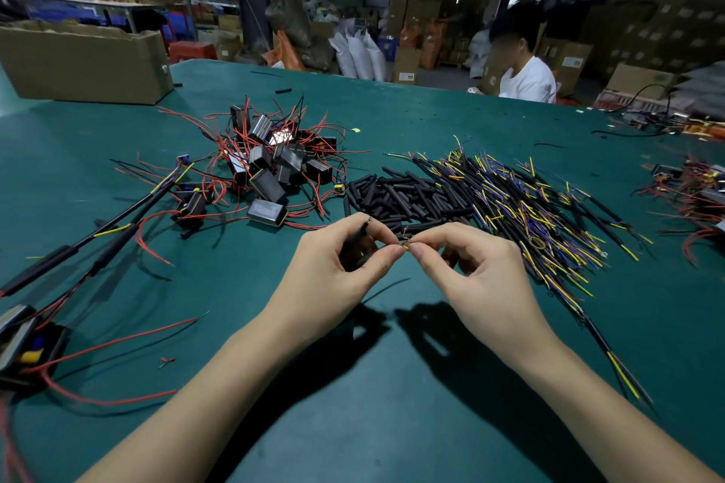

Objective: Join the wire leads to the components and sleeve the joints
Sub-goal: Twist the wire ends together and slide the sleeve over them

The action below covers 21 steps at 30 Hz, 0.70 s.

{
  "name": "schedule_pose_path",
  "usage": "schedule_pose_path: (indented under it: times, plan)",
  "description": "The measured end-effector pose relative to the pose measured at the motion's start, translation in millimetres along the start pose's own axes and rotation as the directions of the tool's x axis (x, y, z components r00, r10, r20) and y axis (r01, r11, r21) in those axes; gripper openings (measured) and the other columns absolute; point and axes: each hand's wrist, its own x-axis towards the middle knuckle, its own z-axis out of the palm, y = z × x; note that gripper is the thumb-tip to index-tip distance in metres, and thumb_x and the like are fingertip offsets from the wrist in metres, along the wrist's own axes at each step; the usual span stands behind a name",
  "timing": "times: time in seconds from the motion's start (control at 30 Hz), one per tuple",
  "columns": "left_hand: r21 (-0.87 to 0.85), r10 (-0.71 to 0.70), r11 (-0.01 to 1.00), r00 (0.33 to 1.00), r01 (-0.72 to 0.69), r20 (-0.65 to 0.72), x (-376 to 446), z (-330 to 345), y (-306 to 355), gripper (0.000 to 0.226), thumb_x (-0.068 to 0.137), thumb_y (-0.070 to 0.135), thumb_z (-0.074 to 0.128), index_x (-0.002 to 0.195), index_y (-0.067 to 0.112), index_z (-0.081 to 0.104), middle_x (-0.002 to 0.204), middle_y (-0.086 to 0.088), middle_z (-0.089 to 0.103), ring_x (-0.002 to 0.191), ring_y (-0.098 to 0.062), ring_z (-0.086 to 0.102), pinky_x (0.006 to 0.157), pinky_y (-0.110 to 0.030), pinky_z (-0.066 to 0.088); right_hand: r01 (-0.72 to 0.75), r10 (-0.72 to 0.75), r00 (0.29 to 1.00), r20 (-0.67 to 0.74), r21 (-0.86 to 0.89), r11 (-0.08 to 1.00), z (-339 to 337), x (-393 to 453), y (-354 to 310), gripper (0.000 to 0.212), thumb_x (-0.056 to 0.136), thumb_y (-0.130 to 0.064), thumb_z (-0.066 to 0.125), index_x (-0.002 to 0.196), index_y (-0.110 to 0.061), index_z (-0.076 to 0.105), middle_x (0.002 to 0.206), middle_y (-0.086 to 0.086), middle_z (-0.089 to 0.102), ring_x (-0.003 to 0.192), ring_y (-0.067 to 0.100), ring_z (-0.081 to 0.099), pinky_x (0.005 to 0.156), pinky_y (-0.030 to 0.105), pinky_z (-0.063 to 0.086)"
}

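left hand (345, 259) and right hand (470, 259), frame centre — fingertips pinching bare wire ends (406, 246) together, likely twisting a joint. sleeves (404, 196), wire leads (529, 196), components (270, 165) heaped beyond on the worktop (353, 384) — within reach.

Two bare forearms reach in from the bottom edge, with no sleeve, cuff, glove, watch, ring or band showing anywhere along them. The left hand (333, 267) and the right hand (474, 267) are uncovered as well, slender, with long fingers (386, 253) and short, unpainted nails trimmed close to the tips. The wrists are narrow and the forearms widen steadily toward the elbows, which lie outside the view, so nothing worn can be told
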Motion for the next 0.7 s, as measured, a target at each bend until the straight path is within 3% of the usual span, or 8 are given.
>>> schedule_pose_path:
  times: [0.17,0.27,0.33,0.43,0.5,0.63,0.7]
  plan:
    - [0.031,0.054,0.998,0.998,-0.054,-0.02,-0.1,0.3,1.0,0.009,0.084,0.018,0.072,0.083,0.012,0.065,0.065,-0.024,0.055,0.057,-0.038,0.045,0.055,-0.045,0.04,-0.084,0.08,0.996,0.045,0.101,0.991,-0.7,-1.2,-1.2,0.012,0.087,-0.013,0.068,0.081,-0.021,0.073,0.075,-0.013,0.07,0.07,0.013,0.063,0.069,0.04,0.051]
    - [0.08,0.119,0.99,0.992,-0.115,-0.045,-0.6,-0.9,1.3,0.013,0.084,0.016,0.073,0.095,0.018,0.066,0.066,-0.008,0.058,0.057,-0.026,0.049,0.056,-0.034,0.043,-0.083,0.076,0.995,0.063,0.115,0.99,0.5,-1.6,-1.9,0.014,0.088,-0.011,0.067,0.08,-0.021,0.073,0.07,-0.013,0.068,0.067,0.025,0.061,0.065,0.047,0.049]
    - [0.149,0.184,0.973,0.982,-0.175,-0.047,0.0,-3.1,1.5,0.017,0.083,0.014,0.072,0.099,0.017,0.069,0.07,0.001,0.059,0.06,-0.012,0.051,0.06,-0.022,0.043,-0.069,0.062,0.996,0.064,0.112,0.991,1.0,-1.9,-3.5,0.016,0.088,-0.01,0.066,0.079,-0.023,0.072,0.069,-0.014,0.067,0.065,0.026,0.06,0.062,0.044,0.049]
    - [0.273,0.253,0.933,0.967,-0.236,-0.028,1.2,-5.3,1.3,0.012,0.082,0.011,0.071,0.094,0.011,0.073,0.074,0.009,0.057,0.064,0.0,0.051,0.064,-0.013,0.04,-0.028,0.021,0.996,0.084,0.077,0.997,0.7,-2.7,-5.3,0.016,0.088,-0.009,0.066,0.081,-0.021,0.072,0.067,-0.02,0.064,0.06,0.005,0.055,0.056,0.023,0.042]
    - [0.297,0.254,0.925,0.967,-0.236,-0.021,1.6,-6.0,2.2,0.011,0.082,0.01,0.071,0.093,0.01,0.073,0.075,0.008,0.057,0.065,-0.002,0.052,0.063,-0.016,0.041,0.007,-0.01,0.996,0.087,0.038,0.999,0.8,-2.6,-6.6,0.014,0.087,-0.007,0.065,0.08,-0.018,0.072,0.066,-0.023,0.061,0.059,0.002,0.052,0.056,0.015,0.037]
    - [0.245,0.191,0.951,0.981,-0.189,0.016,-0.1,-5.1,6.7,0.017,0.085,0.013,0.067,0.101,0.01,0.071,0.079,-0.004,0.061,0.07,-0.016,0.056,0.065,-0.023,0.045,0.035,-0.037,0.996,0.08,0.027,0.999,0.2,-2.0,-7.7,0.013,0.085,-0.006,0.064,0.075,-0.014,0.069,0.064,-0.017,0.058,0.057,0.004,0.046,0.058,0.015,0.036]
    - [0.173,0.13,0.976,0.991,-0.134,0.033,-0.7,-4.6,8.2,0.012,0.087,0.011,0.067,0.097,0.01,0.073,0.08,-0.002,0.062,0.07,-0.016,0.057,0.065,-0.024,0.044,0.016,-0.021,0.995,0.102,0.048,0.999,-0.8,-2.1,-8.1,0.014,0.086,-0.006,0.064,0.075,-0.014,0.068,0.064,-0.016,0.058,0.057,0.005,0.044,0.058,0.017,0.036]
